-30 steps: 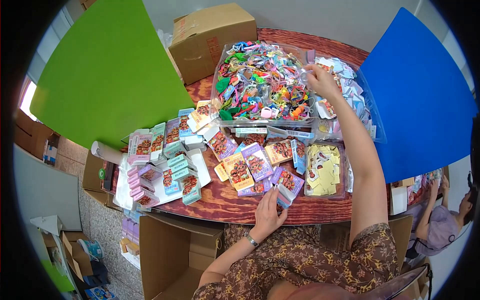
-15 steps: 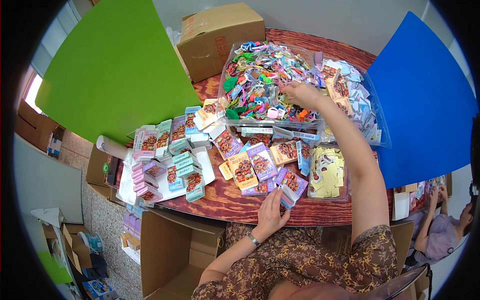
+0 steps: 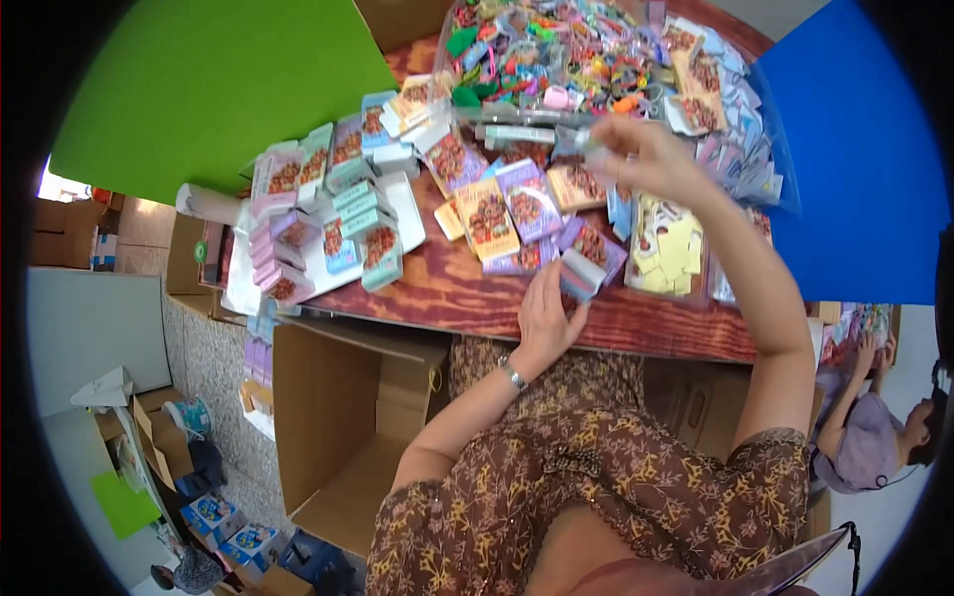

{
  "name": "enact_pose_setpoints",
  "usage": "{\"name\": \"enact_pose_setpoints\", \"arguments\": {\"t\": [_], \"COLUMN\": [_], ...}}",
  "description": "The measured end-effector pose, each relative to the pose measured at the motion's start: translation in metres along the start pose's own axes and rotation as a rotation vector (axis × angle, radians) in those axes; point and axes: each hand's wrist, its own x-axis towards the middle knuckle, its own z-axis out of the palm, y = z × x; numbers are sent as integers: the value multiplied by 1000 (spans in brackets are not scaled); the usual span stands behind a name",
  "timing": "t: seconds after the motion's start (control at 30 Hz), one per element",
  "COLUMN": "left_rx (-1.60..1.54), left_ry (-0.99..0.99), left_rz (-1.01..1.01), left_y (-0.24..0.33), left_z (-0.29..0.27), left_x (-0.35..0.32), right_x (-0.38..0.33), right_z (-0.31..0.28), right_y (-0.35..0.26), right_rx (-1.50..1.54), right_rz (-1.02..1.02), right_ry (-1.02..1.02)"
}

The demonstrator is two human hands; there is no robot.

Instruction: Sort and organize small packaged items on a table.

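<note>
Person seated at a wooden desk (image 3: 656,333), two bare hands over a spread of small packaged goods.

Left hand (image 3: 545,316) at the near edge of the desk, fingers curled loosely round a small purple-and-teal box (image 3: 581,275), thumb on its side. The box stands tilted on the wood and looks steadied there, probably kept ready while the other hand fetches something.

Right hand (image 3: 646,154) raised above the middle of the desk, fingertips pinched together on a small pale item (image 3: 593,147); too small and blurred to tell what it is. It seems lifted clear of the pile so it can be carried toward the box.

Clear tray of mixed colourful trinkets (image 3: 556,60) at the far edge, within arm's reach of the right hand. Flat printed cards (image 3: 497,214) fanned out in the middle, just ahead of the left hand. Finished-looking small boxes (image 3: 328,228) stacked in rows on white sheets toward the left edge, out of the working zone. Yellow sticker sheet in a clear bag (image 3: 668,248) lies just right of the held box.

Open cardboard carton (image 3: 343,417) on the floor below the near left corner. Another person (image 3: 874,427) sits at lower right, apart.
</note>
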Motion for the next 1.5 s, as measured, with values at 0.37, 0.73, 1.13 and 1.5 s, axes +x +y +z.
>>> {"name": "enact_pose_setpoints", "arguments": {"t": [0.37,0.73,1.13,1.5], "left_rx": [39,6,-22,-27], "left_ry": [50,60,77,83], "left_rz": [-21,15,29,15], "left_y": [5,5,2,2], "left_z": [7,4,3,0], "left_x": [-18,-16,-19,-16], "right_x": [-114,-113,-124,-125], "right_z": [122,118,127,118], "right_y": [29,24,25,8], "right_rx": [-671,-829,-879,-854], "right_rz": [-175,-39,-284,-326], "right_ry": [145,-60,148,270]}}
